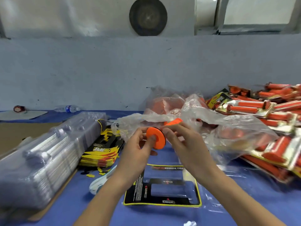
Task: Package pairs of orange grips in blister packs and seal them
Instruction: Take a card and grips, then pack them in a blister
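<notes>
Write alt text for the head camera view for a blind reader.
A person's left-hand grip and right-hand grip hold one orange handlebar grip, flange toward the camera, over a black-and-yellow backing card on a blue table. Finished packs pile at right, clear blister shells stack at left.

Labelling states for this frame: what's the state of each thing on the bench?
orange grip: held in air by left hand and right hand
blister pack: empty, lying flat
plastic bag: open, grips inside
finished packs: filled, piled at right
empty shells: stacked at left
water bottle: lying on side
</notes>
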`<state>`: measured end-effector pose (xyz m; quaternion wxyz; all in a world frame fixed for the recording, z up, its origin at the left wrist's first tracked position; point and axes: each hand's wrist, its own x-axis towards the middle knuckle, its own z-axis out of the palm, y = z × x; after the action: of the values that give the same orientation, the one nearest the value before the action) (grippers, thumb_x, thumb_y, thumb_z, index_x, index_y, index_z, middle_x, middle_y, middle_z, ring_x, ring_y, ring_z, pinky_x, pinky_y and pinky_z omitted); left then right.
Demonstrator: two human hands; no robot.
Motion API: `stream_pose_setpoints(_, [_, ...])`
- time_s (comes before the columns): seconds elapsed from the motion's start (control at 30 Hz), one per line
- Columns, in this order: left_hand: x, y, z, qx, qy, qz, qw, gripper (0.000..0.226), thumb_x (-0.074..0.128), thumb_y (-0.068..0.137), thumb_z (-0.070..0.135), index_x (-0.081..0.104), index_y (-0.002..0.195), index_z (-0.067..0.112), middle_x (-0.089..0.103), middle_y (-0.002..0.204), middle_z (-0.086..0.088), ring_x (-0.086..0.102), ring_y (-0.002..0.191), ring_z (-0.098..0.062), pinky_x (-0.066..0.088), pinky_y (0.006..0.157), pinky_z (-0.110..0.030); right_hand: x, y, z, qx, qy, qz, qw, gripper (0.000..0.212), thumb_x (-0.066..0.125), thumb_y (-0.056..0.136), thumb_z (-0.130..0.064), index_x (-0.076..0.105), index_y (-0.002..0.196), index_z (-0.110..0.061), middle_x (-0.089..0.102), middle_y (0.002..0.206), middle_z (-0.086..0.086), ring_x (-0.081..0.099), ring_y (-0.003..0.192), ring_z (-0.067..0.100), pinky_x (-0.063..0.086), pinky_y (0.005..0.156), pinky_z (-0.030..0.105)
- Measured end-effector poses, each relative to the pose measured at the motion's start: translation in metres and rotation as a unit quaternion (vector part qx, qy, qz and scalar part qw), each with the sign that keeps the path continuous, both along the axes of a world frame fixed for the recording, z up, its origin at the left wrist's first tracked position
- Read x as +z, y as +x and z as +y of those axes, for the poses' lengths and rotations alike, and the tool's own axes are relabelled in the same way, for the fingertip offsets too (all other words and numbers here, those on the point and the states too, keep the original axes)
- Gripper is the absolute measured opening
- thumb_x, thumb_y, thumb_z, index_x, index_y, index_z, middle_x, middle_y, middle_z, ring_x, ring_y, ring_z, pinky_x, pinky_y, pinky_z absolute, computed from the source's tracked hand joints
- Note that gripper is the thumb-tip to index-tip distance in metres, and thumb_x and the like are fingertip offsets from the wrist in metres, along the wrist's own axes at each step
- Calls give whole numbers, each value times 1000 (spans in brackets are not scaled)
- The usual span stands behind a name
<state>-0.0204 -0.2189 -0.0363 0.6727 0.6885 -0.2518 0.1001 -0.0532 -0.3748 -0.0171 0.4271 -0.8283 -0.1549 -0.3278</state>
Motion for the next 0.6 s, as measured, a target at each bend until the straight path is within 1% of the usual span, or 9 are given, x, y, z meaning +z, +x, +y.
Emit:
stream_pose_setpoints(0.07, [-3,0,1,-35,-16,26,999,25,58,90,32,63,111,20,72,86,0,66,75,-13,55,66,-24,-9,-8,-21,-72,-112,-36,990,38,50,95,-48,58,129,-32,49,125,-10,49,114,8,41,95,24])
stream_pose_setpoints(0.13, [-11,3,3,-89,-29,68,993,30,58,88,33,65,113,17,68,78,-1,59,68,-13,51,62,-22,-21,-13,-42,-100,-159,-20,982,50,47,92,-54,43,141,-39,37,140,-11,37,128,10,34,103,26])
stream_pose_setpoints(0.2, [-21,6,4,-152,-55,132,978,29,59,88,27,69,113,16,63,79,-7,57,66,-15,47,59,-23,-36,-14,-56,-63,-153,34,986,49,46,91,-55,44,139,-42,38,135,-21,41,123,3,37,99,21])
stream_pose_setpoints(0.27, [-30,9,-1,-163,-59,184,968,32,60,86,25,68,115,14,63,81,-12,59,66,-17,48,58,-23,-54,-12,-62,-45,-139,62,987,44,47,88,-57,53,129,-42,46,120,-27,48,110,1,38,88,15])
stream_pose_setpoints(0.33, [-37,13,-8,-111,-53,202,972,37,60,83,32,64,116,15,70,81,-8,68,70,-20,54,61,-26,-68,-9,-63,-71,-128,63,987,44,47,85,-59,59,122,-38,50,111,-26,49,101,4,38,82,16])
stream_pose_setpoints(0.4, [-44,15,-13,-49,-21,187,981,41,59,82,48,61,113,21,74,87,-1,74,80,-21,58,67,-28,-75,-5,-61,-107,-154,54,981,44,49,85,-58,61,120,-35,53,110,-20,48,97,7,37,80,21])
stream_pose_setpoints(0.5, [-49,13,-16,26,74,101,992,33,55,82,69,56,103,44,72,95,15,73,85,-12,57,76,-29,-78,1,-57,-141,-187,19,972,36,65,85,-45,62,118,-32,58,109,-13,46,95,10,38,80,25])
stream_pose_setpoints(0.53, [-50,13,-16,53,92,81,991,32,56,81,73,56,99,47,70,95,20,71,85,-9,55,77,-29,-78,3,-56,-150,-192,0,970,36,66,85,-43,63,118,-31,59,108,-12,46,94,12,41,79,27])
stream_pose_setpoints(0.6, [-51,15,-15,109,132,47,984,33,60,80,71,60,94,42,69,93,22,68,87,-2,53,77,-28,-77,6,-53,-170,-197,-40,965,36,61,86,-44,64,117,-27,60,107,-9,48,93,15,45,78,31])
